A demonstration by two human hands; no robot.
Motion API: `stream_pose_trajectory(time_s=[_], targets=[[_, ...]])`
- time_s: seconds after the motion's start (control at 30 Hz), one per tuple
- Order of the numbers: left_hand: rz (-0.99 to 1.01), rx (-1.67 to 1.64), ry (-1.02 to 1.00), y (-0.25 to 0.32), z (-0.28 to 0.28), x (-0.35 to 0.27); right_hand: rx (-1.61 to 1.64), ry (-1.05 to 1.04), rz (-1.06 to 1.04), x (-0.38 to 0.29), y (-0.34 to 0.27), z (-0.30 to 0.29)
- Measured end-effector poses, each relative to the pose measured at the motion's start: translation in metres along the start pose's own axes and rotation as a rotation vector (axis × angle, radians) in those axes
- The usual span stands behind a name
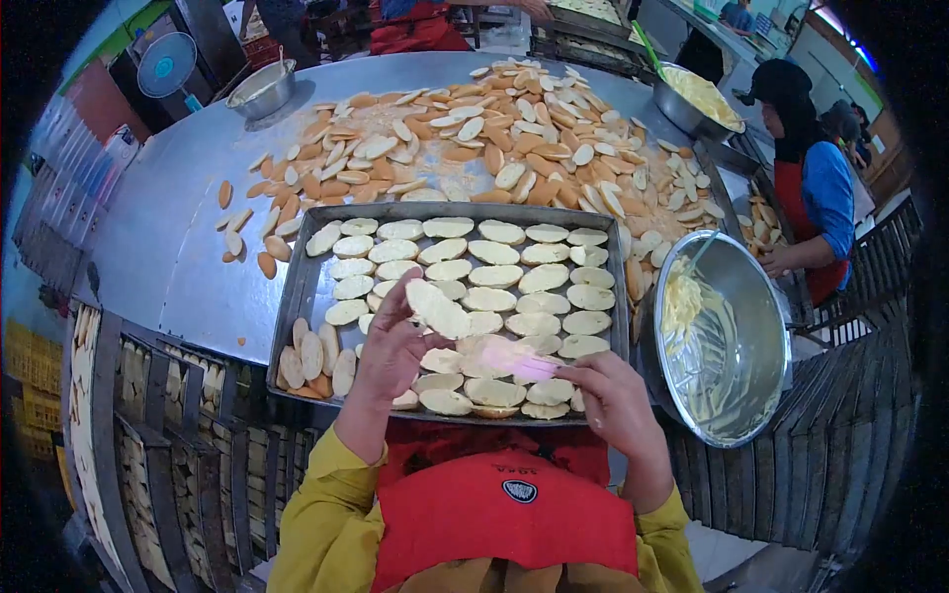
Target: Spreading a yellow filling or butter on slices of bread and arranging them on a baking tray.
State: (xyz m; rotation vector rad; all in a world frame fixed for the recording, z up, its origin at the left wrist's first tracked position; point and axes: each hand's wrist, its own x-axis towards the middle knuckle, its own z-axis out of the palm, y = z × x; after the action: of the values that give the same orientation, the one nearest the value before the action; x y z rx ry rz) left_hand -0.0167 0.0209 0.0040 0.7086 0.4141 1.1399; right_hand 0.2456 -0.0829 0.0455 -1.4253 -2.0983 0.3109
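Note:
My left hand [393,348] holds up an oval bread slice [437,309] with a pale spread on its face, above the baking tray [449,210]. In my right hand [612,393] is a pink spatula [519,361], its blade blurred over the tray's lower middle. Rows of oval slices coated with pale cream [494,276] cover most of the tray. Plain bread slices [311,354] stand bunched in its lower left corner. Right of the tray, a tilted steel bowl [749,326] holds pale cream [680,296] smeared along its wall, with a utensil handle leaning inside.
A large heap of cut bread pieces [511,141] spreads behind the tray on the metal table [170,215]. Another cream bowl [697,100] stands back right, a smaller bowl [261,89] back left. Stacked trays [170,459] flank me below. A co-worker [815,178] stands at right.

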Motion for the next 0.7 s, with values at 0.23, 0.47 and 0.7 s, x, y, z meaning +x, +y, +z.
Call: stream_pose_trajectory(time_s=[0.23, 0.47, 0.7], targets=[[-0.063, -0.123, -0.059, 0.005, -0.003, -0.003, 0.227, 0.095, 0.081, 0.01, 0.003, 0.007], [0.361, 0.862, 0.409, 0.085, -0.1, 0.03, 0.249, -0.005, 0.212, -0.013, 0.018, 0.011], [0.328, 1.594, 0.478, 0.125, -0.218, 0.046, 0.305, -0.022, 0.267, -0.019, 0.015, 0.027]])
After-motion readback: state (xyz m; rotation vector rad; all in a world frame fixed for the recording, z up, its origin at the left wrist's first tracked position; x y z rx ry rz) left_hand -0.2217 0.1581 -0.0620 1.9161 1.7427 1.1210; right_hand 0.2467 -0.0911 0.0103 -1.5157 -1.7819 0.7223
